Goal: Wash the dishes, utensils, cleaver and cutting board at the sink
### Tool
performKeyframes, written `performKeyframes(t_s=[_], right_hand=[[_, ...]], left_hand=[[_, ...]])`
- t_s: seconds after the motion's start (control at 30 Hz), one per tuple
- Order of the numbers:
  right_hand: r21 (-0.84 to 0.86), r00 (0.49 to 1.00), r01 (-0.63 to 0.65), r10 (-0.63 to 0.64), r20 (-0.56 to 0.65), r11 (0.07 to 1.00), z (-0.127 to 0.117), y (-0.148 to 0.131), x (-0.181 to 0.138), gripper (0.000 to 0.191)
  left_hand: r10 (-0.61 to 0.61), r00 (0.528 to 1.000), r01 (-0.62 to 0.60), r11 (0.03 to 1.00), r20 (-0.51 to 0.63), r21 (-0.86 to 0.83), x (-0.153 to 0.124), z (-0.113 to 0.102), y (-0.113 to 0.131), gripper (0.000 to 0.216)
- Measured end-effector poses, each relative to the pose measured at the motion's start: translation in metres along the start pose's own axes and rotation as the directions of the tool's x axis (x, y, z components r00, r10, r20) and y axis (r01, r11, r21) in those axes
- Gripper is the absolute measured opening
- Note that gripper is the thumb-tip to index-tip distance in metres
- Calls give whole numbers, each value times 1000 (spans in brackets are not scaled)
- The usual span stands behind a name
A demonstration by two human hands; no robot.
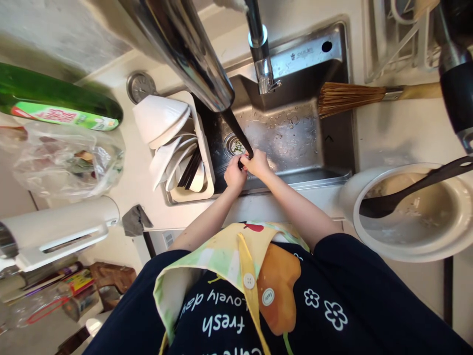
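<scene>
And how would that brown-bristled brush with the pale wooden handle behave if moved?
The brush would probably feel light, given its thin bristles; they look straight, so perhaps stiff. They overhang the silver metal sink, so a push could tip it in.

"Lovely day" and "fresh" stand upside down on the dark garment (221, 308), while the sink's (288, 128) lettering is illegible.

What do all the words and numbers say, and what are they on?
"Lovely day": dark clothing, upside down.
"fresh": same clothing, upside down.
Clothing's lowest line: cut off.
Too small or blurred: round badge, green bottle label, sink logo, yellow packet.
No readable numbers.
</scene>
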State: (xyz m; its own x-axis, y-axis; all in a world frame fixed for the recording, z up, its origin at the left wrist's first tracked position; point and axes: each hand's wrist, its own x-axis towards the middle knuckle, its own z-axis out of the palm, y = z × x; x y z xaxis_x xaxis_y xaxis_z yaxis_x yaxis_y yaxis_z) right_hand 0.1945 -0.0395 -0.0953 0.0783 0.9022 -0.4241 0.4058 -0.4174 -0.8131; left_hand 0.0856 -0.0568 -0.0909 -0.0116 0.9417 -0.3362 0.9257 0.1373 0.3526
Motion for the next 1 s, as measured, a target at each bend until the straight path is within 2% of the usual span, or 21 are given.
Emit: performKeyframes(t_s=[0.33,1.0], right_hand=[[60,999,5,-2,-48,998,18,-6,8,15],[115,997,-6,14,-74,993,24,-20,12,17]], left_hand=[[-1,999,2,1000,-53,24,12,-10,-5,41],[34,995,-24,995,-98,95,28,-15,-11,38]])
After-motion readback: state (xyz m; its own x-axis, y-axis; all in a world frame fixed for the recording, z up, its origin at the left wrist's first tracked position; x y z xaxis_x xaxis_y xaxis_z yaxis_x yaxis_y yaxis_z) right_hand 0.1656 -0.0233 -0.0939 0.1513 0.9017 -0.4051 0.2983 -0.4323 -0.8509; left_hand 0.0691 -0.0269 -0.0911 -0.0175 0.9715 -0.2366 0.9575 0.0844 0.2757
